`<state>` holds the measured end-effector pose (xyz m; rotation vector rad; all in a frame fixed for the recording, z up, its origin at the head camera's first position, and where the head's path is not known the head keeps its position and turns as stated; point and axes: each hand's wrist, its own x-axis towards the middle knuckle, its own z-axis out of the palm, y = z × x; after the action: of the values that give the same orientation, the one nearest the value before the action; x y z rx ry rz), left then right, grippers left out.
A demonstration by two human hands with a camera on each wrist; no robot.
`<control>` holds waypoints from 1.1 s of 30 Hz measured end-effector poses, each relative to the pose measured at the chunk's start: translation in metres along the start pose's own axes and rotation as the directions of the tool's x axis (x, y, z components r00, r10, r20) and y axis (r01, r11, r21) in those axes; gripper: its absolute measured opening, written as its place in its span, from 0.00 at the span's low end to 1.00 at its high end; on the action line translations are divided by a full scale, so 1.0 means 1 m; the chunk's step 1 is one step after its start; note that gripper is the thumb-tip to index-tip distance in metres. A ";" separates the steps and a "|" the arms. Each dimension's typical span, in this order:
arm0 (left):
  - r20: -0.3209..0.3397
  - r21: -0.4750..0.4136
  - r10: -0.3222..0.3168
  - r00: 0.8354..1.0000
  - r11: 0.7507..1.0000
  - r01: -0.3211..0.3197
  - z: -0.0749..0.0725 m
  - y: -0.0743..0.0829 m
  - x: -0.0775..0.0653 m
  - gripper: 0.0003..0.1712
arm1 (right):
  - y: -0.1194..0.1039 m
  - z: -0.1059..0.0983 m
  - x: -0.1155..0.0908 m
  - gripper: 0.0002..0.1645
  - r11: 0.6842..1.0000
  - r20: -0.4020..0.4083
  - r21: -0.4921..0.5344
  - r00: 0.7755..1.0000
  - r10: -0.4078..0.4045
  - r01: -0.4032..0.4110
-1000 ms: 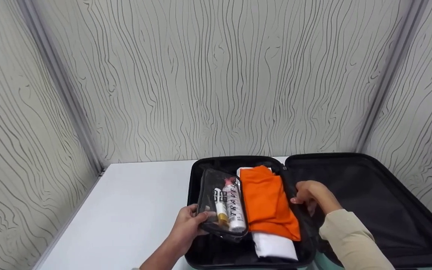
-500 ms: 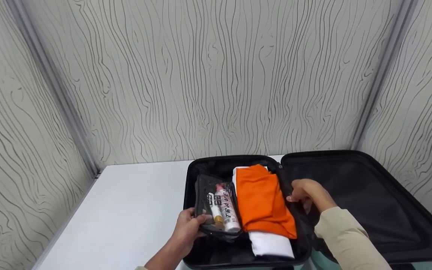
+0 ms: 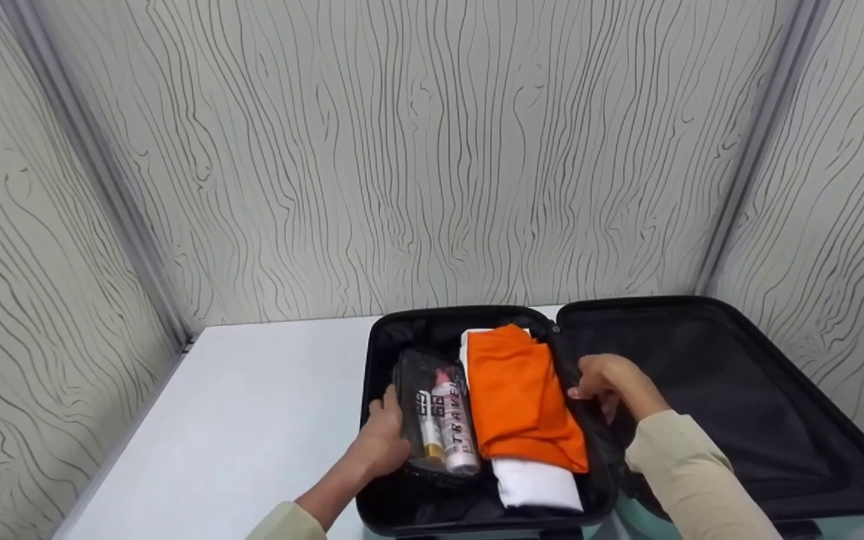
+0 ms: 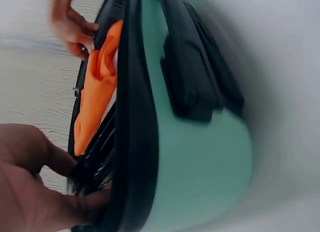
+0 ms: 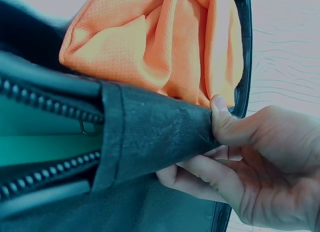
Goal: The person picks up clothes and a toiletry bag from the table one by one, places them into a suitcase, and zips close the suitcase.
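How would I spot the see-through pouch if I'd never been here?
Start from the open black-lined suitcase on the white table. In its packed left half, just left of the orange cloth, lies a dark-edged pouch. Unlike the cloth, it is see-through, showing a pink-topped bottle inside.

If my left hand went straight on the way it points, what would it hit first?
Probably the clear pouch beside its fingers; depth inside the suitcase is hard to judge.
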<state>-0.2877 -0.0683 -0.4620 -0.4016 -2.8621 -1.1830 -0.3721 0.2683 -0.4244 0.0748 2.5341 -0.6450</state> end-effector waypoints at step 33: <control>0.038 0.630 0.193 0.980 0.757 -0.173 -0.001 -0.016 0.026 0.12 | 0.025 0.012 -0.035 0.20 0.986 -0.284 0.021 0.947 -0.153 0.166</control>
<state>-0.3169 -0.0742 -0.4691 -0.5945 -2.8719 -0.1464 -0.3323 0.2875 -0.4267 -0.0258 2.8214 -0.8053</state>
